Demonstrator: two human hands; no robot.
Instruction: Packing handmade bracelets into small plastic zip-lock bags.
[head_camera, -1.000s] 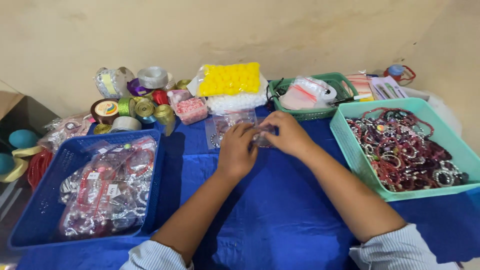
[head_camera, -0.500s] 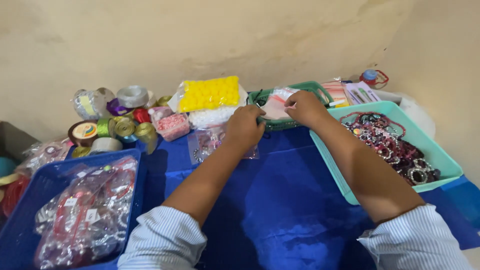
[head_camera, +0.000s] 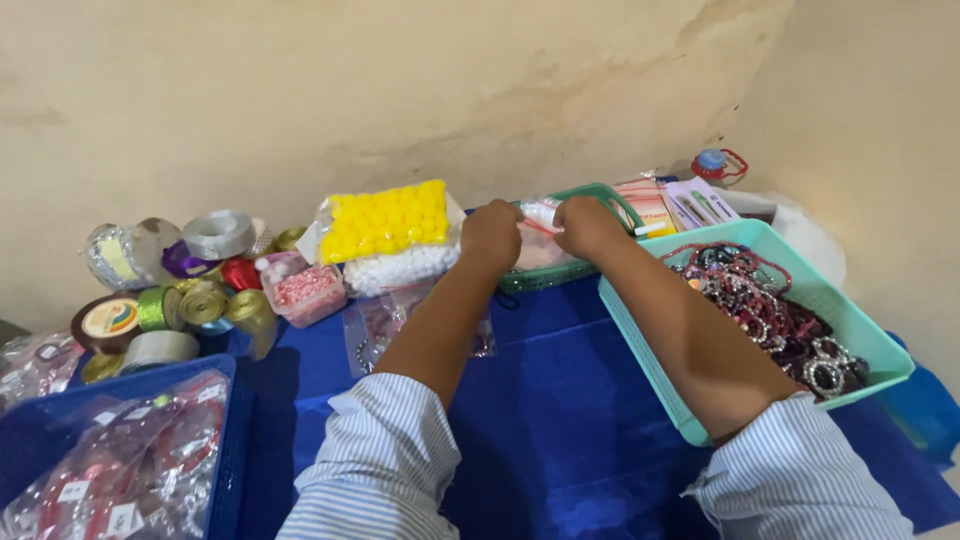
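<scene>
Pinching 1 clear packet (head_camera: 537, 215) w/ fingers of both left hand (head_camera: 492, 235) & right hand (head_camera: 585, 225), over 1 green basket (head_camera: 600, 196)

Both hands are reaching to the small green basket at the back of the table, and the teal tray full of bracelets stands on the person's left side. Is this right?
Not quite. In the head view, the left hand and the right hand do reach to the small green basket at the back, but the teal tray full of bracelets stands on the person's right side, not the left.
</scene>
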